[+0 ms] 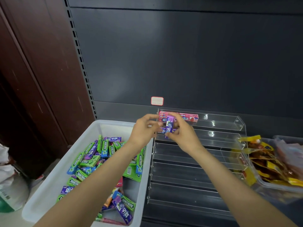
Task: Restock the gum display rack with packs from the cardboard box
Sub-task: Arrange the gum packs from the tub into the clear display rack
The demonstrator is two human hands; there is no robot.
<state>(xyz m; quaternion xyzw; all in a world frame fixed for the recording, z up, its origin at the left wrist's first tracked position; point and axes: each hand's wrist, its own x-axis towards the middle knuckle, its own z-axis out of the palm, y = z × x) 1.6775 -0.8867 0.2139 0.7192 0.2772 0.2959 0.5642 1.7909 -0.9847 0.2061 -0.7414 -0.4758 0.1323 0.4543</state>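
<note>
Dark shelving backs a white bin [49, 185] of loose gum packs at left. Left hand [144, 130], fingers loosely curled, touches a purple pack [169, 126] that the right hand [183, 136] pinches; the pack stands upright, long axis vertical, before the second tier of a clear rack [196, 169]. Pink packs [188, 116] lie lengthwise on the top tier. Snack tray [270, 185] at right.

Dark shelf [270, 128], clear rack [188, 171], white bin [91, 133], snack tray [268, 185]
</note>
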